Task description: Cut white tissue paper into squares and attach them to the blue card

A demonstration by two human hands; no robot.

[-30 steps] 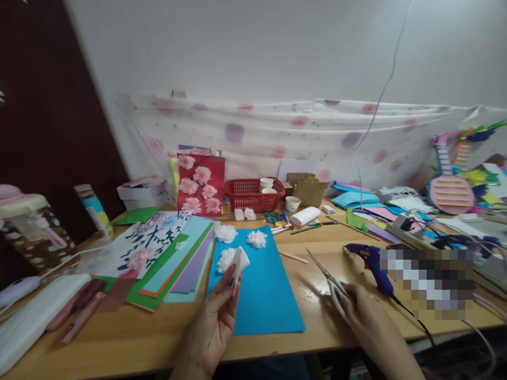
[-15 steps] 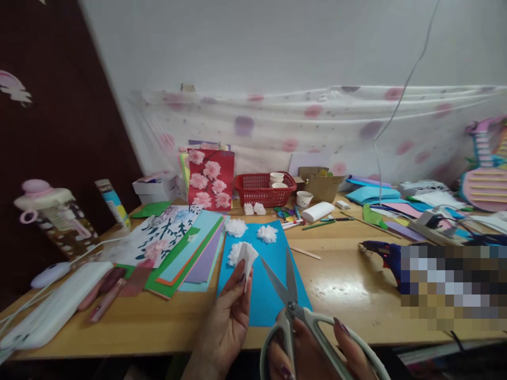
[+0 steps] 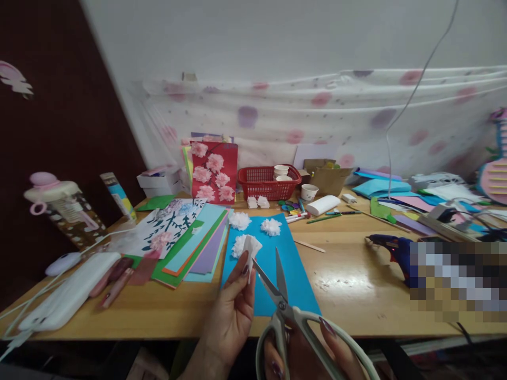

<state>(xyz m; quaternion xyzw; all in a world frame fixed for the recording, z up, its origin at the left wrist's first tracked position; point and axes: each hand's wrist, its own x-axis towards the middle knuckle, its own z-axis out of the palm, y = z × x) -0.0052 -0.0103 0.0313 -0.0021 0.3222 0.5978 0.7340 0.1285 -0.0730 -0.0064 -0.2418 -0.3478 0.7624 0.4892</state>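
Observation:
My left hand (image 3: pixel 234 302) pinches a folded piece of white tissue paper (image 3: pixel 252 248) upright above the blue sheet (image 3: pixel 273 287). In my right hand (image 3: pixel 295 348) is a pair of scissors (image 3: pixel 282 306) with pale handles, its blades spread apart. The left blade's tip is close to the edge of the tissue; whether it touches I cannot tell. Three white tissue flowers lie on the blue sheet: one at the upper left (image 3: pixel 240 220), one at the right (image 3: pixel 271 227), and one (image 3: pixel 237 246) partly hidden behind the held tissue.
Colored paper sheets (image 3: pixel 198 248) lie left of the blue sheet. Behind stand a red basket (image 3: pixel 257 184) with paper cups, a red flower picture (image 3: pixel 214 174) and a white roll (image 3: pixel 323 205). A blue glue gun (image 3: pixel 396 250) is at right, a bottle (image 3: pixel 65 211) at left.
The scissors have moved left, bringing the blade tip nearer the held tissue. My view has shifted slightly; the left hand keeps its pinch.

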